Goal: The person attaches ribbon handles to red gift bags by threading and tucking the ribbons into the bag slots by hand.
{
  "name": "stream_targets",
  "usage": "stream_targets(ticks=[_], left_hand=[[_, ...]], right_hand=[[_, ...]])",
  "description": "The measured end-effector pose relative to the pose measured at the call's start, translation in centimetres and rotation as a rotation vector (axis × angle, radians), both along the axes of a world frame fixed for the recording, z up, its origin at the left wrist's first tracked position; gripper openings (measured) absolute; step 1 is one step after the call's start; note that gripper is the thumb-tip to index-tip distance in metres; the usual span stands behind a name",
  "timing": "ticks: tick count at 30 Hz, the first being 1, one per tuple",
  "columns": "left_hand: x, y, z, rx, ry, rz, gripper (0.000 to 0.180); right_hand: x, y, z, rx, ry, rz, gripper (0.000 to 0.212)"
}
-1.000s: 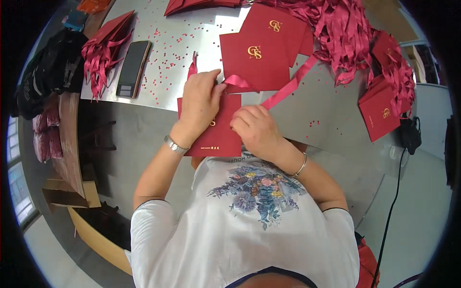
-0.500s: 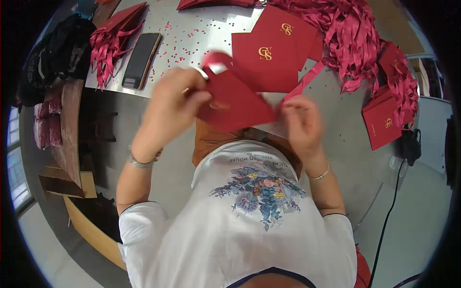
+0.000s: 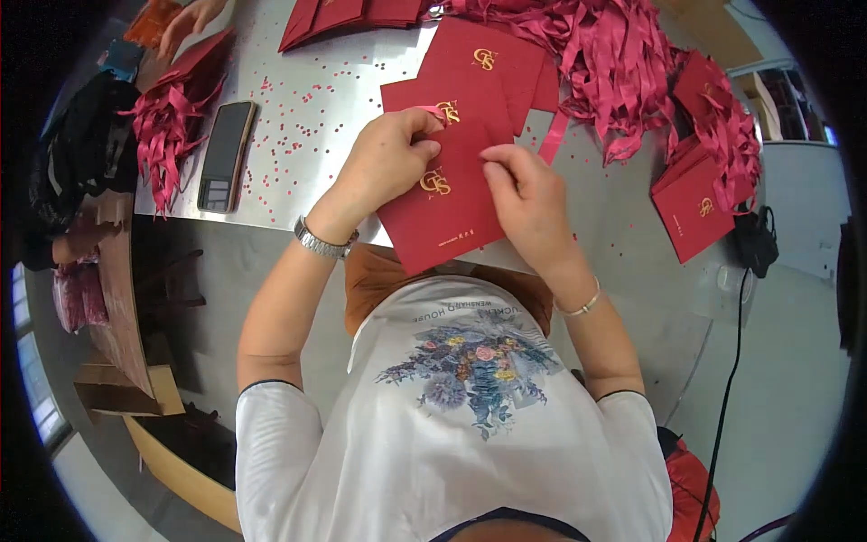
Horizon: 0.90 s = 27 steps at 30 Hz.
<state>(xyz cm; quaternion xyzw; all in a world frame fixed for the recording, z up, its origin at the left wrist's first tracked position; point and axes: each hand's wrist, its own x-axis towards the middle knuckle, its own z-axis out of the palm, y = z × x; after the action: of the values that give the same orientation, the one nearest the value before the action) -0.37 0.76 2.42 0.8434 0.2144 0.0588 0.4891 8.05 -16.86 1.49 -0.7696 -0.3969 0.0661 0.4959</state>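
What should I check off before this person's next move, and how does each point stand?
1. Left hand has a grip on the red bag: ok, at its upper left edge.
2. Right hand has a firm grip on the bag: cannot tell; its fingertips are by the right edge.
3. Pink ribbon near the left fingers passes through the bag: cannot tell; the hand covers much of it.
4. Phone clear of both hands: ok.
5. Tabletop free of scraps: not ok; small red dots lie scattered.
6. Another person's hand well apart: ok, at upper left.
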Motion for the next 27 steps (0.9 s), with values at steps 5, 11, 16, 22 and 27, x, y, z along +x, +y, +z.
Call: stream_targets(ticks=[5,11,16,22,27], left_hand=[[0.7,0.3,-1.4,-0.065,-0.011,-0.017,0.023],[0.7,0.7,-2.4,-0.083,0.004,-0.076,0.034],[0.7,0.4,-2.6,-0.026,0.014,-0.016,0.032],[0.7,0.0,-2.5,0.087,0.015,0.005,0.027],[0.6,-0.7,-2.3,0.17,0.03,-0.009,0.022]], right_hand=[[0.4,1.8,-1.0,-0.086,-0.215,-0.017,0.01],[0.9,2.3,-0.8,-0.109,-0.17,0.04,0.008],[1.2,3.0,-1.2,-0.103,-0.224,0.046,0.006],[1.7,3.6,-1.2,-0.207,-0.253,0.105,0.008],[1.6,4.8,0.0,-0.45,-0.368,0.12,0.008]])
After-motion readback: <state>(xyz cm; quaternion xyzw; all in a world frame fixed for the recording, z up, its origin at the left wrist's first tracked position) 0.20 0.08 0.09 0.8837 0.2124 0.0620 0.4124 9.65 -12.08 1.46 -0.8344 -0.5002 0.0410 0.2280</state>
